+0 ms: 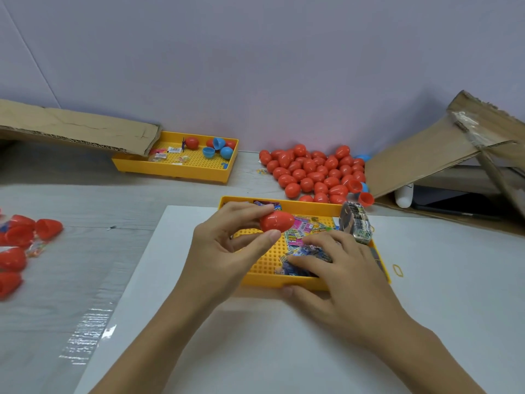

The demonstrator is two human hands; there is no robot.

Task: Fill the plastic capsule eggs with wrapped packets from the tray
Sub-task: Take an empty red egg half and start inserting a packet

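My left hand [227, 245] pinches a closed red capsule egg [277, 221] between thumb and fingers, held above the near yellow tray [264, 278]. My right hand [335, 268] reaches into that tray, its fingers lying on the colourful wrapped packets [301, 237] and its thumb against the tray's front wall. Whether it holds a packet I cannot tell. A banded bundle of packets [356, 223] stands at the tray's right edge.
A heap of closed red eggs [312, 173] lies behind the tray. A second yellow tray [181, 173] with blue and red halves sits far left. Open red halves [20, 243] lie at the left edge. Cardboard flaps [431, 155] rise at the right, and a rubber band [397, 270] lies nearby.
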